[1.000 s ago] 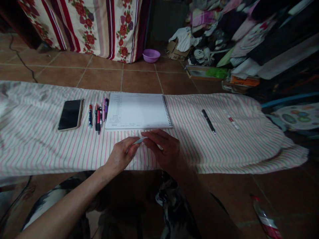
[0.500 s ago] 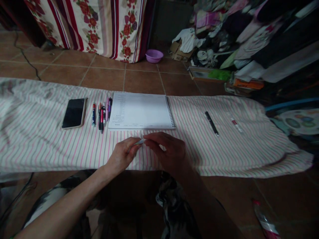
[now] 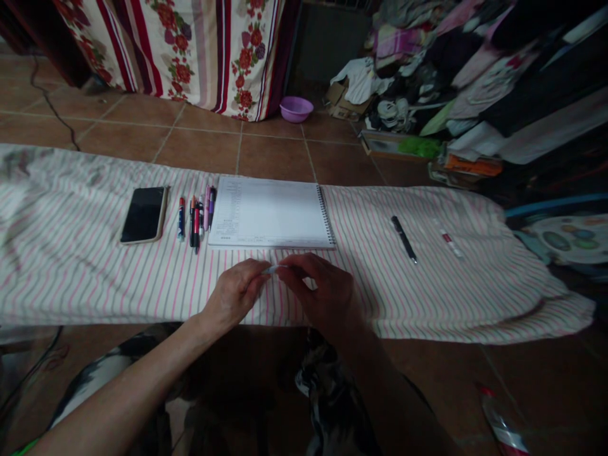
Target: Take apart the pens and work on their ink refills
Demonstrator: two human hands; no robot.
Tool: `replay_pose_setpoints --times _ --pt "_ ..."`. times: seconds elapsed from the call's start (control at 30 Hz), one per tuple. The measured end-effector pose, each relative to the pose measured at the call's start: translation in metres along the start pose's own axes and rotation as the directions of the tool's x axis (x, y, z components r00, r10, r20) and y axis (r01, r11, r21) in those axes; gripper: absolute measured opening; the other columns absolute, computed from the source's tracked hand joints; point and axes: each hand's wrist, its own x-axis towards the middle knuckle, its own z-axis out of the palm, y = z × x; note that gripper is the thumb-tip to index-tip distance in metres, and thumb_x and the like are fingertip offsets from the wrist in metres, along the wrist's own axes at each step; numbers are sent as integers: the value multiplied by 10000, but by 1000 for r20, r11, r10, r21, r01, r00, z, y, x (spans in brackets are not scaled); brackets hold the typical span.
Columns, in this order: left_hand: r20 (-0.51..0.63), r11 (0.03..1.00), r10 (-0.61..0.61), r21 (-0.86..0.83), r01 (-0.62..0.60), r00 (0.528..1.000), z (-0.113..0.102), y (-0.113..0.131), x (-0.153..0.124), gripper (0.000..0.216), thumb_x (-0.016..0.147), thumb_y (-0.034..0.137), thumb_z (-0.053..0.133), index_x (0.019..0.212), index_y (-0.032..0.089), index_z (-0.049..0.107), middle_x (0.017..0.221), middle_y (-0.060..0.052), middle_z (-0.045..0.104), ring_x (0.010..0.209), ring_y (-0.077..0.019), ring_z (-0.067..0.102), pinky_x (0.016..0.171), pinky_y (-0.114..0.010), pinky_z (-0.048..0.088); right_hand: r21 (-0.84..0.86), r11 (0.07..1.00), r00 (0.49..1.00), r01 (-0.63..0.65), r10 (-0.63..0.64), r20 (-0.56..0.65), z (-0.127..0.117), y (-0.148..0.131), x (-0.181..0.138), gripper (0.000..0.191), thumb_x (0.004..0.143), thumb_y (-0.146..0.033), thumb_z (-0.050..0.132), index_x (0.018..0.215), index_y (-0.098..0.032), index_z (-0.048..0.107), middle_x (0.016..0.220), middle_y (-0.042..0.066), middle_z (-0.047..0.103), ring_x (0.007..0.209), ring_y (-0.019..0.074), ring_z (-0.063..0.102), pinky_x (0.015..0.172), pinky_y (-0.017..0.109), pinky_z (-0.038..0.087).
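Note:
My left hand (image 3: 236,288) and my right hand (image 3: 323,284) meet over the table's near edge, just below the notebook. Between their fingertips is a small, slim, pale object (image 3: 272,270), mostly hidden, so its kind is unclear. The left thumb and fingers pinch one end, and the right fingertips close on the other. A spiral notebook (image 3: 273,212) lies open at a nearly blank page beyond the hands. Several pens (image 3: 196,221) lie side by side at its left. Off to the right rest a black pen (image 3: 403,239) and a white tube with a red band (image 3: 451,243).
A phone (image 3: 144,214) lies on the striped tablecloth (image 3: 361,285) at left. Beyond the table are a purple basin (image 3: 296,109), a floral curtain (image 3: 204,57) and piled clothes (image 3: 427,69). A plastic bottle (image 3: 503,421) is on the floor at lower right.
The fingertips of both hands have drawn slightly apart, with the pale object still held between them. The view has shifted a little; the things on the table stay put.

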Motion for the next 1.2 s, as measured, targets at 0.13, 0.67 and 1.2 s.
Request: replay_pose_setpoints --times 0.13,0.67,1.2 --pt "-5 998 32 60 -31 999 -1 2 -1 188 859 172 441 982 136 578 818 -62 632 778 -153 600 696 -268 490 -12 997 997 -74 74 -19 3 0 -1 113 835 -272 519 783 -181 563 679 14 631 604 108 589 573 208 444" --pt "3 976 122 181 -120 993 0 3 -4 219 855 159 440 1019 107 576 753 -74 607 719 -161 584 643 -271 486 -401 916 994 -21 -24 -105 12 4 -2 339 874 -331 433 573 -177 428 455 -27 466 411 75 416 455 233 246" --pt "6 995 -84 -57 84 996 0 6 -4 163 841 174 474 945 162 599 724 -19 593 675 -125 572 606 -232 442 302 901 948 -311 315 35 9 7 -3 449 918 -447 197 908 -174 554 622 17 597 512 97 551 468 209 424"
